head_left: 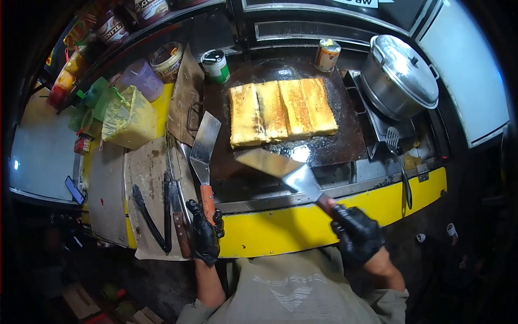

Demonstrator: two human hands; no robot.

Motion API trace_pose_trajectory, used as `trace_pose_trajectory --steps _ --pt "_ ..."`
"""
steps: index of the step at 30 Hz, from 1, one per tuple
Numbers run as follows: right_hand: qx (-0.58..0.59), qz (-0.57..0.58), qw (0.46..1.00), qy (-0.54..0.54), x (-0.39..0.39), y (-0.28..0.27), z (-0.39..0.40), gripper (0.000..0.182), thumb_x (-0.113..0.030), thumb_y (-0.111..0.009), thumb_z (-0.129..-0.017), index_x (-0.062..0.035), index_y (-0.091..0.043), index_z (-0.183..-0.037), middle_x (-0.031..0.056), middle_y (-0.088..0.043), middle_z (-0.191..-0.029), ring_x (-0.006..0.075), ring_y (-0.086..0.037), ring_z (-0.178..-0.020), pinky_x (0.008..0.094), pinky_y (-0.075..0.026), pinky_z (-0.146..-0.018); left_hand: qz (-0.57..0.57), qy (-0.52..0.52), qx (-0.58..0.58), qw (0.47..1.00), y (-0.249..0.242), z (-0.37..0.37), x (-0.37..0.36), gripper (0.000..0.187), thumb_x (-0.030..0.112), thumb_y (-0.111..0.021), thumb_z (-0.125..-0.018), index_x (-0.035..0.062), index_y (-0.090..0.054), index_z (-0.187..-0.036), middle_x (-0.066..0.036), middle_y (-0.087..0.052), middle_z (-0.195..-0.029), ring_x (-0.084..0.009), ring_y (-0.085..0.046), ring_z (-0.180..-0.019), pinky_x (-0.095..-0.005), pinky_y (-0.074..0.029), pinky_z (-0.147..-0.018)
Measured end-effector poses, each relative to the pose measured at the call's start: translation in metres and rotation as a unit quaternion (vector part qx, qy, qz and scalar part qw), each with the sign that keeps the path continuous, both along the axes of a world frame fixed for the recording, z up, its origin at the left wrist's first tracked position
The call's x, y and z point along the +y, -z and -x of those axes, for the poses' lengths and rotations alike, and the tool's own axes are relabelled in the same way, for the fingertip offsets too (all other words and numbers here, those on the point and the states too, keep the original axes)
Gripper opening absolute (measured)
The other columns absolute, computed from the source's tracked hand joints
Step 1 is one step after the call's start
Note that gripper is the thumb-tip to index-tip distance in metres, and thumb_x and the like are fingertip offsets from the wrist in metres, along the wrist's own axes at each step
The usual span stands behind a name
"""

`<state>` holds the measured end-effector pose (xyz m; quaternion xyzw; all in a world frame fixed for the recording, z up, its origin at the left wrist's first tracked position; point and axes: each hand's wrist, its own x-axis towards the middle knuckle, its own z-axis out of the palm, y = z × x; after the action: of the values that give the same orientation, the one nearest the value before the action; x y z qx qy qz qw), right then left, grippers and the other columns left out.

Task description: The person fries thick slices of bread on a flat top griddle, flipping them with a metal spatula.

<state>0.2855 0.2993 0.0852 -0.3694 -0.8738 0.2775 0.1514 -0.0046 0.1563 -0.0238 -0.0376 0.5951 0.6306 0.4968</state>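
Thick browned bread slabs (pixel 283 110) lie side by side on the dark, greasy griddle (pixel 345 127). My left hand (pixel 204 235), in a black glove, is closed round the orange wooden handle of a metal spatula (pixel 205 143). That spatula's blade points up along the griddle's left edge. Also gloved in black, my right hand (pixel 359 232) grips a second wide spatula (pixel 302 181) by its dark handle. Its blade hangs at a slant in front of the bread, near the griddle's front, and looks slightly blurred.
Tongs (pixel 148 221) and a wood-handled knife (pixel 181 232) lie on cardboard at left. Behind stand a yellow tub (pixel 129 119) and a purple container (pixel 141 78). Cans (pixel 327 55) sit behind the bread. At right are a lidded pot (pixel 396 81) and a slotted turner (pixel 399 162).
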Motion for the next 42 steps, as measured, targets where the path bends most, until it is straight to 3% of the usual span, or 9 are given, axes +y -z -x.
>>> trace_pose_trajectory --steps 8,11,17,19,21,29,33,36,42 --pt "-0.028 -0.196 0.980 0.034 0.182 -0.004 0.073 0.037 -0.015 -0.048 -0.086 -0.0206 -0.056 -0.121 0.0183 -0.062 -0.104 0.0347 -0.062 -0.091 0.0414 -0.051 -0.076 0.012 0.024 0.206 0.978 0.036 0.032 0.069 0.071 0.058 -0.024 -0.094 0.0012 -0.039 -0.133 -0.012 -0.050 -0.126 -0.0145 -0.051 -0.106 -0.0235 -0.039 -0.087" --pt "-0.160 -0.152 0.971 0.090 0.246 0.016 0.120 0.035 -0.019 -0.047 -0.083 -0.0195 -0.059 -0.116 0.0195 -0.062 -0.103 0.0357 -0.062 -0.092 0.0418 -0.050 -0.079 0.010 0.080 0.247 0.966 0.045 0.050 0.086 0.067 0.063 -0.026 -0.091 0.0142 -0.039 -0.135 0.000 -0.057 -0.089 -0.0052 -0.046 -0.057 -0.0202 -0.034 -0.049" --pt "-0.282 -0.149 0.948 -0.016 0.253 -0.011 0.138 0.029 -0.017 -0.053 -0.077 -0.0080 -0.065 -0.101 0.0208 -0.064 -0.096 0.0332 -0.064 -0.089 0.0397 -0.052 -0.076 -0.045 0.099 0.218 0.970 0.004 0.026 0.074 0.067 0.058 -0.022 -0.094 0.0122 -0.030 -0.141 0.002 -0.045 -0.132 -0.0089 -0.047 -0.067 -0.0246 -0.038 -0.054" --pt "-0.418 -0.166 0.893 -0.012 0.256 -0.035 0.147 0.025 -0.024 -0.054 -0.083 -0.0096 -0.066 -0.099 0.0184 -0.065 -0.091 0.0321 -0.063 -0.089 0.0385 -0.051 -0.075 0.020 0.173 0.271 0.947 0.041 0.035 0.046 0.067 0.054 -0.014 -0.095 0.0103 -0.013 -0.146 -0.008 -0.016 -0.151 -0.0182 -0.012 -0.139 -0.0298 -0.009 -0.109" --pt "-0.339 -0.192 0.915 -0.106 0.273 -0.049 0.136 0.025 -0.025 -0.053 -0.085 -0.0106 -0.066 -0.101 0.0184 -0.064 -0.093 0.0331 -0.063 -0.086 0.0385 -0.051 -0.072 0.177 0.201 0.274 0.924 0.017 0.029 0.033 0.065 0.057 -0.021 -0.094 0.0130 -0.034 -0.140 -0.002 -0.046 -0.130 -0.0100 -0.051 -0.078 -0.0232 -0.040 -0.060" --pt "-0.123 -0.239 0.959 -0.087 0.287 0.008 0.180 0.033 -0.022 -0.049 -0.085 -0.0214 -0.061 -0.116 0.0154 -0.063 -0.104 0.0313 -0.063 -0.090 0.0396 -0.050 -0.076 0.110 0.065 0.169 0.977 -0.005 0.002 0.021 0.064 0.066 -0.024 -0.089 0.0122 -0.054 -0.107 -0.002 -0.056 -0.079 -0.0097 -0.052 -0.061 -0.0200 -0.039 -0.053" --pt "-0.214 -0.250 0.934 -0.136 0.286 -0.003 0.174 0.034 -0.024 -0.049 -0.086 -0.0264 -0.058 -0.119 0.0136 -0.063 -0.106 0.0306 -0.062 -0.091 0.0388 -0.050 -0.076 0.022 0.076 0.153 0.985 -0.018 -0.012 0.023 0.074 0.062 -0.019 -0.092 0.0100 -0.022 -0.144 0.007 -0.045 -0.128 -0.0051 -0.019 -0.056 -0.0202 -0.021 -0.047" --pt "-0.254 -0.221 0.926 -0.172 0.322 0.015 0.142 0.037 -0.026 -0.048 -0.088 -0.0335 -0.053 -0.124 0.0110 -0.064 -0.103 0.0295 -0.063 -0.089 0.0375 -0.050 -0.075 0.060 0.060 0.167 0.982 -0.017 -0.017 0.018 0.072 0.065 -0.021 -0.090 0.0106 -0.043 -0.132 0.005 -0.055 -0.100 -0.0043 -0.029 -0.055 -0.0198 -0.026 -0.048" --pt "-0.344 -0.122 0.929 -0.068 0.319 -0.015 0.070 0.025 -0.015 -0.056 -0.079 -0.0022 -0.064 -0.100 0.0226 -0.063 -0.094 0.0360 -0.061 -0.090 0.0383 -0.049 -0.073 0.087 0.025 0.146 0.985 -0.008 -0.016 0.016 0.062 0.071 -0.027 -0.085 0.0135 -0.050 -0.082 0.004 -0.040 -0.061 -0.0068 -0.037 -0.048 -0.0222 -0.030 -0.045"
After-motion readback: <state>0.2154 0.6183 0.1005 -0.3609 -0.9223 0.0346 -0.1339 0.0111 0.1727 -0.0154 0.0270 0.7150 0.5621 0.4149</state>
